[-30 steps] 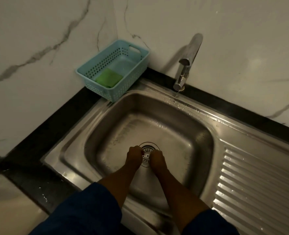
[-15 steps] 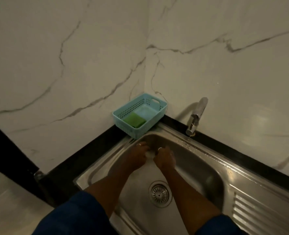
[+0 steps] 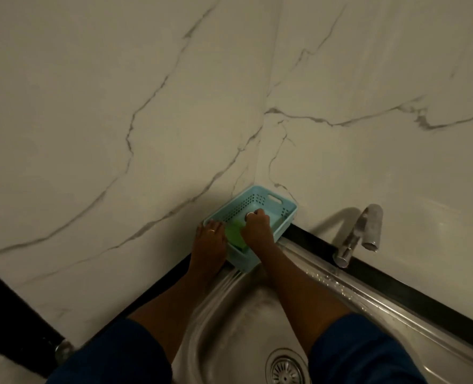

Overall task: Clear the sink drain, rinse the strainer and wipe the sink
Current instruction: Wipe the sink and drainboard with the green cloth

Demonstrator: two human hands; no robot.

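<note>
The steel sink (image 3: 229,325) fills the lower middle, and its round strainer (image 3: 285,370) sits in the drain at the bottom edge. A light blue basket (image 3: 288,217) stands on the black counter in the wall corner, with a green sponge (image 3: 234,234) inside it. My left hand (image 3: 210,239) rests on the basket's left rim with its fingers laid out. My right hand (image 3: 257,228) is inside the basket just right of the sponge, fingers curled downward. What those fingers hold is hidden.
A chrome faucet (image 3: 364,231) stands on the black counter strip (image 3: 396,284) behind the sink, spout turned toward the basin. White marble walls meet in the corner behind the basket. The sink's wet rim runs off to the right.
Both hands left the drain strainer, rose over the basin's far corner and reached the blue basket. My view tilted up toward the wall.
</note>
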